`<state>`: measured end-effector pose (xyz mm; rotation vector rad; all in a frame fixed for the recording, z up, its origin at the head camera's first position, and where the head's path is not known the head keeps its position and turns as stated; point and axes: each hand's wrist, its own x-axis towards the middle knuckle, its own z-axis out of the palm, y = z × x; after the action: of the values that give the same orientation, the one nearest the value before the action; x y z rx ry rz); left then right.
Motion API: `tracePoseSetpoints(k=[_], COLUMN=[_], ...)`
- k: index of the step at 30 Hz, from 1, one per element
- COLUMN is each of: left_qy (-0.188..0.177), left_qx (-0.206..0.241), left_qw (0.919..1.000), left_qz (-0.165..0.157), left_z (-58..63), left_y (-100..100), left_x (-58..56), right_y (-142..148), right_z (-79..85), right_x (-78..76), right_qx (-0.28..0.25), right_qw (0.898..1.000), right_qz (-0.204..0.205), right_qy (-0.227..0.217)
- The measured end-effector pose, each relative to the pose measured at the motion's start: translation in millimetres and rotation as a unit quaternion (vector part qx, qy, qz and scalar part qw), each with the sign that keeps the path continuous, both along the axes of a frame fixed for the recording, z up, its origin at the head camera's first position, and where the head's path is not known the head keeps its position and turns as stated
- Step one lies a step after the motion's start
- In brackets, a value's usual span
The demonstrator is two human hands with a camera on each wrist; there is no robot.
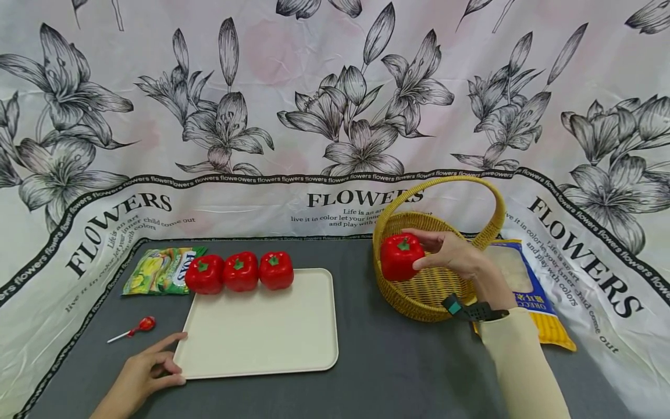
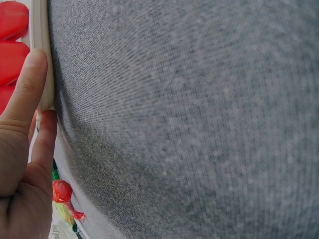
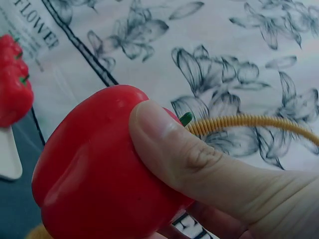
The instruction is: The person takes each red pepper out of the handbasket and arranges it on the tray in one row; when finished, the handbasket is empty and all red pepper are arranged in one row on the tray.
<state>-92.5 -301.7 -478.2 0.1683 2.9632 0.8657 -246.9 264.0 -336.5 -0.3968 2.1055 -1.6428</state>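
Observation:
My right hand grips a red bell pepper with a green stem, over the left part of a yellow wicker basket with a tall handle. In the right wrist view, the thumb lies across the bell pepper. My left hand touches the near left corner of a cream rectangular tray, index finger along the left edge and thumb at the front corner. The left wrist view shows the thumb straight against the tray rim. Three more red bell peppers stand in a row along the tray's far left edge.
A green and yellow snack bag lies behind the tray's left corner. A red lollipop is left of the tray. Right of the basket, partly behind my right arm, lies a blue and yellow packet. Flower-printed cloth backs the grey table.

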Motion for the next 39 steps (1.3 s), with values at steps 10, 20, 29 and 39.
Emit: tracePoseSetpoints(k=[10, 20, 29, 39], left_qy=[0.002, 0.066, 0.092, 0.109], left_qx=[0.0, 0.027, 0.033, 0.04], left_qw=[1.0, 0.9974, 0.9951, 0.993], left_qz=[0.002, -0.004, -0.015, -0.022], left_z=[-0.4, -5.7, -4.9, -5.8], left_y=[-0.3, 0.0, -0.5, 1.0], left_x=[0.4, 1.2, -0.5, 0.9], right_y=[-27.4, -59.8, -91.2, -121.9], right_z=[-6.6, -22.4, -35.4, -57.3], right_x=[-1.1, -7.4, -12.0, -23.1], right_qx=[-0.005, -0.027, -0.028, -0.026], right_qw=[1.0, 0.999, 1.0, 1.0], right_qz=[0.02, 0.026, 0.002, -0.006], right_qy=[0.003, -0.003, 0.003, 0.003])
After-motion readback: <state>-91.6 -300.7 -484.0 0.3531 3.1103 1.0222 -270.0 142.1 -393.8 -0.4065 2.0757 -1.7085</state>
